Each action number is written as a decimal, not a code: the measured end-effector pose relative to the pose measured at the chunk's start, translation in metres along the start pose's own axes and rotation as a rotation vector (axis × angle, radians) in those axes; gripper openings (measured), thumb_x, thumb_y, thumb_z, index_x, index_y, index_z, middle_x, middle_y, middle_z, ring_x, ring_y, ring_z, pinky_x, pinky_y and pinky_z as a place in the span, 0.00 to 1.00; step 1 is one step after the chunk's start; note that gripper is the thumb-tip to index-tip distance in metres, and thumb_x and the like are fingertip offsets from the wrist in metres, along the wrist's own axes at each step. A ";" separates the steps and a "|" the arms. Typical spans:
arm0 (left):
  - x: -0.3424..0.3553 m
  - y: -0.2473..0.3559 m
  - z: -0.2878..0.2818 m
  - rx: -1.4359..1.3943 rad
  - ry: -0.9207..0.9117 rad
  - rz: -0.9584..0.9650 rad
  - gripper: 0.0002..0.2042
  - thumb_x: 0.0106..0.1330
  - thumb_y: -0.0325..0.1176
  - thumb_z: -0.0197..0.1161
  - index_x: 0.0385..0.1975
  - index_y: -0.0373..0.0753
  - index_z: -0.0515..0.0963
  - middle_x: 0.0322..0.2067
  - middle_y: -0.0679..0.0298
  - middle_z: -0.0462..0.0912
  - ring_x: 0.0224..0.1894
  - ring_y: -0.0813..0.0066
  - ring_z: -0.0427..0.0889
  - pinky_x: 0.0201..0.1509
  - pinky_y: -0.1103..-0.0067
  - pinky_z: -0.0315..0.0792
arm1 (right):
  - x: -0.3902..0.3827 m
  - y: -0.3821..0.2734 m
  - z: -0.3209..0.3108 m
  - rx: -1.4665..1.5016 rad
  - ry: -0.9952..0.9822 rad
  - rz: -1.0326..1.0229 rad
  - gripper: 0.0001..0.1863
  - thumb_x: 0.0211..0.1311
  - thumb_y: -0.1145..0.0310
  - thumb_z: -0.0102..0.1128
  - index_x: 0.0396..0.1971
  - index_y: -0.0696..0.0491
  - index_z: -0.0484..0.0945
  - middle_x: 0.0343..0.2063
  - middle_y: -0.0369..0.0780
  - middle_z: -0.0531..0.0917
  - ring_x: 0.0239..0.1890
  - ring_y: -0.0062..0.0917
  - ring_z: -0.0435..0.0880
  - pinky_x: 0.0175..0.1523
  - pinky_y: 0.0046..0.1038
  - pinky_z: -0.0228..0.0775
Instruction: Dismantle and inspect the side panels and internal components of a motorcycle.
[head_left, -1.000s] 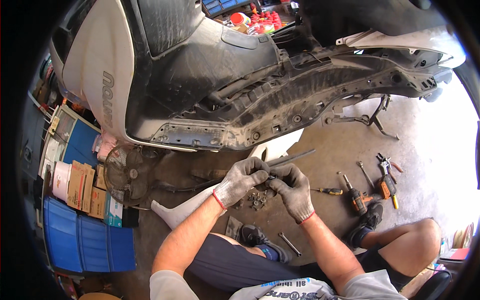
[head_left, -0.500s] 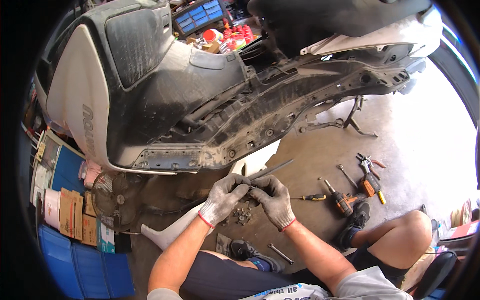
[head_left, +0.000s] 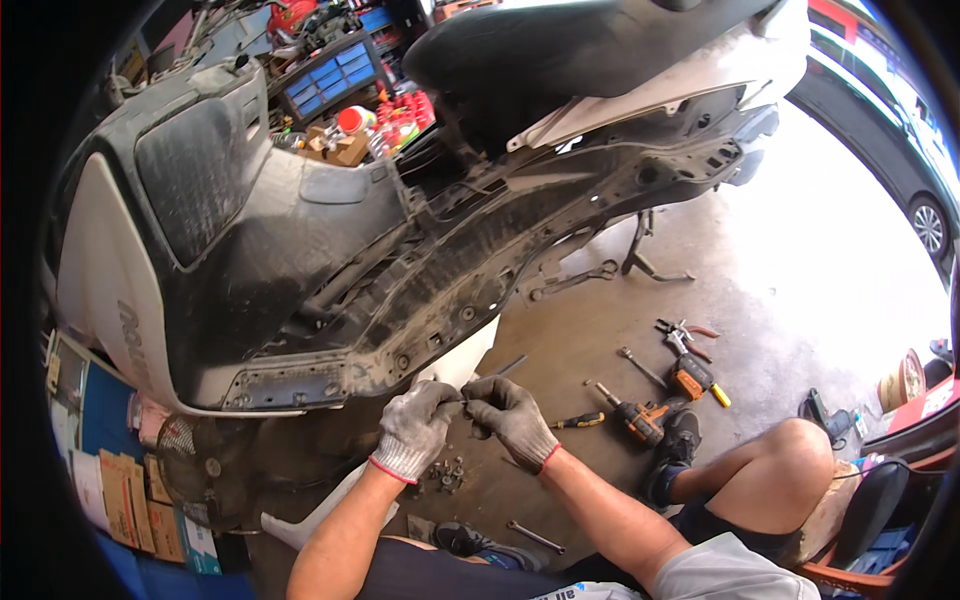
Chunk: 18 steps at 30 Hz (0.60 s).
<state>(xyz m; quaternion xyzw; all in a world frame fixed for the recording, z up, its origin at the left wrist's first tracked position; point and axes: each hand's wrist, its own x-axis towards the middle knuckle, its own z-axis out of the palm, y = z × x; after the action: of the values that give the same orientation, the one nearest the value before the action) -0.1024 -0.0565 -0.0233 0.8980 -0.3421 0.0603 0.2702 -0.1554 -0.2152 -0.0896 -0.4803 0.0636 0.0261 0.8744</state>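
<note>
Left hand (head_left: 412, 432) and right hand (head_left: 508, 417), both gloved, pinch thumb-to-finger on a small dark part (head_left: 463, 398) between the fingertips (too small to ID). Reads as two-handed fine manipulation; next move calls for a steady pinch, I'd judge. Loose fasteners (head_left: 446, 475) just below the fingers, screwdriver (head_left: 579, 421) to their right, power driver (head_left: 636, 416) farther right, car (head_left: 865, 120) far beyond.

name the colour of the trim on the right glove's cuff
Red trim on the right glove; the head view shows it best.
</note>
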 end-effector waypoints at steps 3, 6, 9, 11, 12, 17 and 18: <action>0.015 0.006 0.007 -0.034 -0.019 -0.050 0.05 0.57 0.27 0.67 0.33 0.41 0.81 0.33 0.55 0.83 0.36 0.51 0.84 0.40 0.64 0.78 | 0.007 -0.015 -0.014 -0.115 0.032 0.032 0.11 0.66 0.73 0.62 0.46 0.60 0.79 0.33 0.36 0.82 0.30 0.16 0.79 0.37 0.21 0.74; 0.032 0.011 0.014 -0.068 -0.002 -0.026 0.05 0.58 0.28 0.68 0.33 0.40 0.81 0.32 0.54 0.84 0.36 0.51 0.84 0.40 0.64 0.78 | 0.016 -0.034 -0.029 -0.234 0.021 -0.032 0.10 0.65 0.72 0.64 0.44 0.60 0.79 0.33 0.36 0.82 0.31 0.16 0.78 0.36 0.21 0.74; 0.051 0.015 0.021 -0.104 0.044 0.013 0.05 0.59 0.27 0.67 0.33 0.38 0.81 0.33 0.53 0.84 0.36 0.51 0.85 0.40 0.64 0.77 | 0.028 -0.057 -0.040 -0.312 0.020 -0.025 0.10 0.64 0.70 0.64 0.41 0.60 0.80 0.32 0.36 0.83 0.31 0.17 0.80 0.36 0.23 0.75; 0.064 0.020 0.025 -0.173 0.057 -0.040 0.05 0.59 0.27 0.66 0.33 0.36 0.80 0.32 0.54 0.84 0.35 0.52 0.85 0.40 0.65 0.77 | 0.036 -0.076 -0.045 -0.294 -0.004 -0.064 0.10 0.63 0.70 0.64 0.39 0.60 0.80 0.29 0.36 0.82 0.30 0.17 0.79 0.35 0.23 0.74; 0.073 0.023 0.025 -0.176 0.074 -0.006 0.05 0.59 0.27 0.66 0.33 0.36 0.80 0.32 0.54 0.84 0.35 0.52 0.85 0.40 0.65 0.77 | 0.041 -0.087 -0.048 -0.318 0.013 -0.033 0.09 0.63 0.70 0.65 0.38 0.60 0.80 0.27 0.36 0.82 0.28 0.17 0.79 0.34 0.23 0.74; 0.133 0.048 0.025 -0.219 0.246 0.058 0.07 0.60 0.28 0.66 0.37 0.36 0.80 0.31 0.56 0.83 0.35 0.59 0.84 0.40 0.69 0.77 | 0.074 -0.160 -0.068 -0.425 -0.056 -0.124 0.08 0.62 0.71 0.64 0.37 0.60 0.80 0.26 0.37 0.84 0.26 0.19 0.81 0.32 0.24 0.75; 0.146 0.054 0.028 -0.260 0.274 0.031 0.07 0.61 0.28 0.66 0.38 0.36 0.80 0.32 0.55 0.83 0.36 0.56 0.84 0.41 0.68 0.77 | 0.084 -0.177 -0.073 -0.450 -0.046 -0.106 0.09 0.62 0.71 0.64 0.38 0.60 0.80 0.26 0.38 0.84 0.27 0.19 0.82 0.32 0.24 0.75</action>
<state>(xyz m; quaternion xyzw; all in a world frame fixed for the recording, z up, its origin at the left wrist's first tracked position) -0.0283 -0.1896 0.0198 0.8335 -0.3208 0.1416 0.4269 -0.0601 -0.3732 0.0077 -0.6649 0.0108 0.0046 0.7468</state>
